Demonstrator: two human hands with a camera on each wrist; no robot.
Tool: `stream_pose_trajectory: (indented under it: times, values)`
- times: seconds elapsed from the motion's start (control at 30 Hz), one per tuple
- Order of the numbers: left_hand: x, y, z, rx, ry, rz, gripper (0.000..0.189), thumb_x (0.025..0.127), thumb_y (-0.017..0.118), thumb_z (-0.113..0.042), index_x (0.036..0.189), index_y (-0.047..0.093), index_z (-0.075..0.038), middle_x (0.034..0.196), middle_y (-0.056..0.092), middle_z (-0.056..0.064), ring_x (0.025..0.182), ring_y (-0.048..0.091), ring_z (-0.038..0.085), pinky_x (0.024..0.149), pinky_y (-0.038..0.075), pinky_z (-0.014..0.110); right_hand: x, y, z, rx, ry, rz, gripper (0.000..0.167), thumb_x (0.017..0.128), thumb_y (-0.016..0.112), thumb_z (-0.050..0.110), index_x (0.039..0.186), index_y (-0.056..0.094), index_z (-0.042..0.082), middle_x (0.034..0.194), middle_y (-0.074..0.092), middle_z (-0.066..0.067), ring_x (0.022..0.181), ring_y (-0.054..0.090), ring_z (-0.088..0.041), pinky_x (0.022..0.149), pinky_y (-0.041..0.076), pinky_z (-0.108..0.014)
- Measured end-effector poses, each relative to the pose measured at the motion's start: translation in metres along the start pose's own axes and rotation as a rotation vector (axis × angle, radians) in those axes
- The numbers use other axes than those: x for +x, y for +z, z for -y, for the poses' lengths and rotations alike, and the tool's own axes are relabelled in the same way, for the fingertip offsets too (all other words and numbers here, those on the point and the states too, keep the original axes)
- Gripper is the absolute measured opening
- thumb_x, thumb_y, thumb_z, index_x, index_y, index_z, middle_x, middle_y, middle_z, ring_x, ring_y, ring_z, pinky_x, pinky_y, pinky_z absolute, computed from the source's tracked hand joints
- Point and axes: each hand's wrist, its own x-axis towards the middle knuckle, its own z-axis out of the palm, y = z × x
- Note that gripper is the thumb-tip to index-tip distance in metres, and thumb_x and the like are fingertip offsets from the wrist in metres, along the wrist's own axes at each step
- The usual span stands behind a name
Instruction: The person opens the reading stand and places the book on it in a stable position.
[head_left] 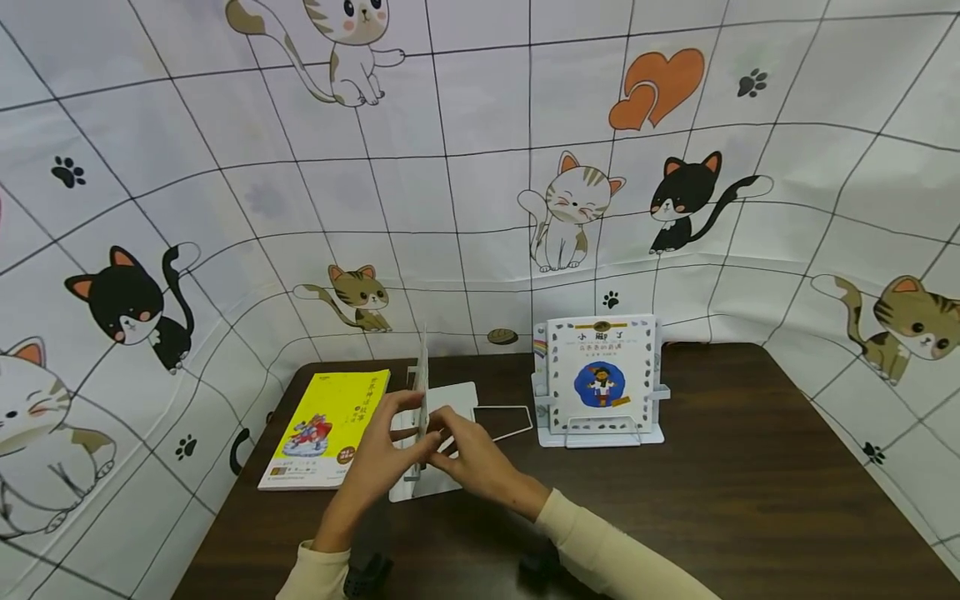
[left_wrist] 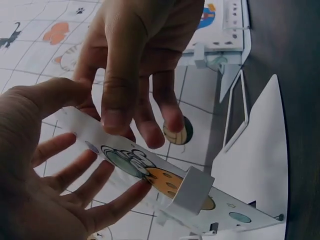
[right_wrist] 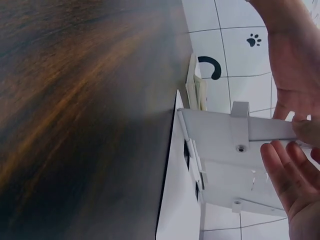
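Note:
A white folding book stand (head_left: 422,417) has its panel raised edge-on above a flat base (head_left: 450,482). Cartoon figures cover one face of the panel (left_wrist: 167,185); the other face is plain, with a white clip (right_wrist: 240,122) around it. My left hand (head_left: 386,446) grips the panel, with fingers on the printed face and the thumb over its edge. On the other side, my right hand (head_left: 476,458) pinches the same edge, its fingertips by the plain face. Parts of both hands hide each other there.
Left of the stand lies a yellow book (head_left: 326,425). A wire frame (head_left: 506,408) sticks out beside the base. Farther right, a second book stand (head_left: 600,440) holds an upright white picture book (head_left: 630,371). A cloth with printed cats (head_left: 487,192) hangs behind the dark table (head_left: 720,492).

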Motion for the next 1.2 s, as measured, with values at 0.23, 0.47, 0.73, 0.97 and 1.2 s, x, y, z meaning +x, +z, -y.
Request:
stream_pose_trajectory:
  times: [0.23, 0.47, 0.73, 0.97, 1.2]
  values:
    - [0.001, -0.007, 0.010, 0.011, 0.118, -0.071, 0.057, 0.089, 0.083, -0.001, 0.142, 0.064, -0.011, 0.136, 0.062, 0.013, 0.122, 0.065, 0.034, 0.094, 0.062, 0.051, 0.011, -0.019, -0.003, 0.017, 0.020, -0.022, 0.035, 0.104, 0.071, 0.015, 0.135, 0.059, 0.003, 0.124, 0.072, -0.016, 0.105, 0.075, -0.027, 0.089, 0.064, -0.042]
    - [-0.002, -0.019, 0.013, -0.024, 0.087, -0.076, 0.048, 0.087, 0.085, 0.000, 0.132, 0.072, -0.009, 0.130, 0.067, 0.011, 0.115, 0.067, 0.012, 0.088, 0.064, 0.033, 0.031, -0.046, -0.021, -0.003, 0.057, -0.154, 0.033, 0.103, 0.071, 0.012, 0.133, 0.059, 0.004, 0.119, 0.072, -0.014, 0.103, 0.074, -0.026, 0.086, 0.063, -0.033]
    - [-0.006, -0.028, 0.018, -0.121, 0.107, -0.044, 0.034, 0.088, 0.082, 0.005, 0.121, 0.076, 0.001, 0.130, 0.068, 0.021, 0.110, 0.067, -0.001, 0.087, 0.062, 0.023, 0.054, -0.069, -0.042, 0.023, 0.193, -0.192, 0.036, 0.105, 0.069, 0.011, 0.137, 0.057, 0.001, 0.125, 0.069, -0.017, 0.111, 0.073, -0.031, 0.097, 0.060, -0.042]
    - [-0.008, -0.031, 0.022, -0.136, 0.127, -0.009, 0.032, 0.089, 0.080, 0.006, 0.121, 0.075, 0.004, 0.130, 0.066, 0.025, 0.110, 0.066, -0.001, 0.087, 0.061, 0.022, 0.078, -0.081, -0.050, 0.095, 0.199, -0.167, 0.054, 0.107, 0.063, 0.009, 0.156, 0.043, -0.003, 0.155, 0.053, -0.025, 0.142, 0.057, -0.040, 0.117, 0.049, -0.048]
    - [-0.007, -0.033, 0.025, -0.135, 0.091, -0.019, 0.029, 0.092, 0.080, -0.001, 0.120, 0.077, 0.001, 0.129, 0.071, 0.020, 0.111, 0.067, 0.001, 0.089, 0.061, 0.022, 0.086, -0.082, -0.051, 0.097, 0.201, -0.187, 0.034, 0.109, 0.061, 0.009, 0.142, 0.059, 0.002, 0.137, 0.068, -0.017, 0.132, 0.066, -0.033, 0.114, 0.053, -0.044]
